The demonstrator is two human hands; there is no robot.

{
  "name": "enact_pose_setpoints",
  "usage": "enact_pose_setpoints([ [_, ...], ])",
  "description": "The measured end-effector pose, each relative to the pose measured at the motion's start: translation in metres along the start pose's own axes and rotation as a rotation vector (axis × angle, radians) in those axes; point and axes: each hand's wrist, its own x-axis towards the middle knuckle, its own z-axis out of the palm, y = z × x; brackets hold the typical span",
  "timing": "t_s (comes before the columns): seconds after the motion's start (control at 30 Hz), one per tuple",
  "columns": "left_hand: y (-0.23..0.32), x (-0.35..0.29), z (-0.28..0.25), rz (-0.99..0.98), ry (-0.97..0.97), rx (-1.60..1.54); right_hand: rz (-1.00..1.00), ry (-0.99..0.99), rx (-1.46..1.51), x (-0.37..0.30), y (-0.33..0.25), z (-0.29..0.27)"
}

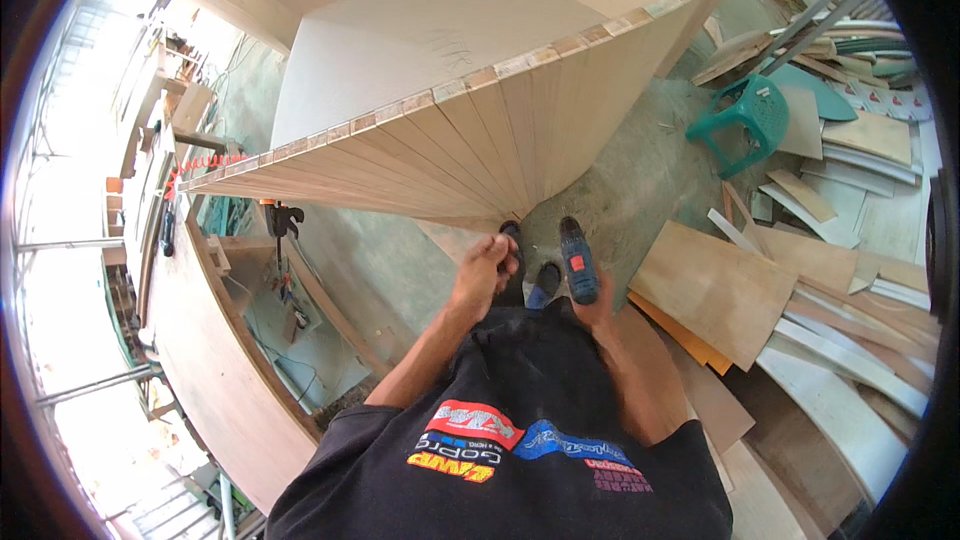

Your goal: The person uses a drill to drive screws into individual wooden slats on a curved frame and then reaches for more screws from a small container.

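My right hand (599, 308) grips a dark blue and black cordless drill (579, 270) with a red patch, its nose pointing away from me. The arm behind it is slightly blurred. My left hand (486, 268) is curled closed beside it, a short gap apart; whatever lies inside the fingers is hidden. Just beyond both hands stands a large curved wooden structure (460, 155), faced with narrow slats that fan together toward its near lower end. Neither hand visibly touches it.
To the left are a long curved wooden panel (215, 340) and a black clamp (285, 220). A green plastic stool (745, 120) stands at the right on the concrete floor. Plywood offcuts (710, 290) and white strips (840, 345) are piled on my right.
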Motion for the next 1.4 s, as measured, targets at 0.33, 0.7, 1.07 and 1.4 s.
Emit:
enact_pose_setpoints([
  [0.33, -0.059, 0.101, -0.004, -0.142, -0.076, -0.259, 0.583, -0.08, 0.185, 0.01, -0.022, -0.02],
  [0.7, 0.019, 0.111, 0.017, -0.134, -0.205, -0.334, 0.627, -0.119, 0.126, 0.039, -0.018, -0.044],
  [1.07, -0.024, 0.165, 0.042, -0.033, -0.111, -0.394, 0.374, -0.32, -0.037, 0.077, -0.057, -0.047],
  [1.4, -0.016, 0.148, 0.086, 0.207, -0.042, -0.466, 0.102, -0.458, -0.202, 0.075, -0.048, -0.075],
])
